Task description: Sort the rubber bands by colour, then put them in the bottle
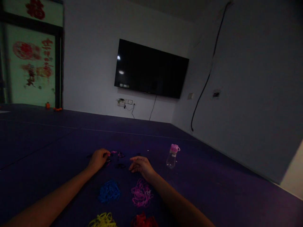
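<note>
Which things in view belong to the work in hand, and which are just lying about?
Apparently in use:
pink piece at the left hand
dark pieces beside the right hand
blue pile, pink pile, yellow pile, red pile

Apparently just around:
upright bottle
wall screen
hanging black cable
distant orange items

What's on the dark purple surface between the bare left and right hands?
Head view: several small, thin dark and pink items lie there, between the left hand and right hand; too dim to identify.
</note>
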Available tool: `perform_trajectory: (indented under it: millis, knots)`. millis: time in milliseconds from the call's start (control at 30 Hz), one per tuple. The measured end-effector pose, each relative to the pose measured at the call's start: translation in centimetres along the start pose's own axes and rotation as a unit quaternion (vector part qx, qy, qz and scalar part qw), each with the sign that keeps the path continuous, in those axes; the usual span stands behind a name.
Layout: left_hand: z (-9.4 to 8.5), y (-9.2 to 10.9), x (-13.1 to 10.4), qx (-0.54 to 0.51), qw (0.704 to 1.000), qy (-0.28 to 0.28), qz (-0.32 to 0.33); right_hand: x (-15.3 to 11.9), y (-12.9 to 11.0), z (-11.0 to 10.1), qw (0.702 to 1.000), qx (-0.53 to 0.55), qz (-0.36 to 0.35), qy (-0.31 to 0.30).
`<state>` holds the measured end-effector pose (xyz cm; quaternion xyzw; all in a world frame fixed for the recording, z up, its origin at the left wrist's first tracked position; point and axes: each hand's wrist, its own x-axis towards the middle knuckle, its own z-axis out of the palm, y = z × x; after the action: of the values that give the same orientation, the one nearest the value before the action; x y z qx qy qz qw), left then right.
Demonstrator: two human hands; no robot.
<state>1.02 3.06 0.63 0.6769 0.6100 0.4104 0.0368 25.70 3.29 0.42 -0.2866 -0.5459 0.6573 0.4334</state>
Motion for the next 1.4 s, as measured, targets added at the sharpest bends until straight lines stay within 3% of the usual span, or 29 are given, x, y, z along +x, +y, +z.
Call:
perform_trajectory:
  millis: [200, 467, 833, 1400]
  knots:
    - [0.04, -0.60, 0.15, -0.078, 0.995, 0.042, -0.042, 0.02, -0.08, -0.10, 1.000, -0.006, -0.001, -0.007]
    - [-0.20, -0.57, 0.23, -0.124, 0.989, 0.050, -0.067, 0.06, -0.06, -0.08, 1.000, -0.010, -0.003, -0.008]
    - [0.14, -1.02, 0.29, -0.107, 0.991, 0.062, -0.049, 0.48, 0.55, -0.47, 1.000, -0.012, -0.008, -0.004]
    - [-0.49, -0.04, -0.08, -0.108, 0.989, 0.086, -0.051, 0.40, 0.54, -0.42, 1.000, -0.005, -0.011, -0.009]
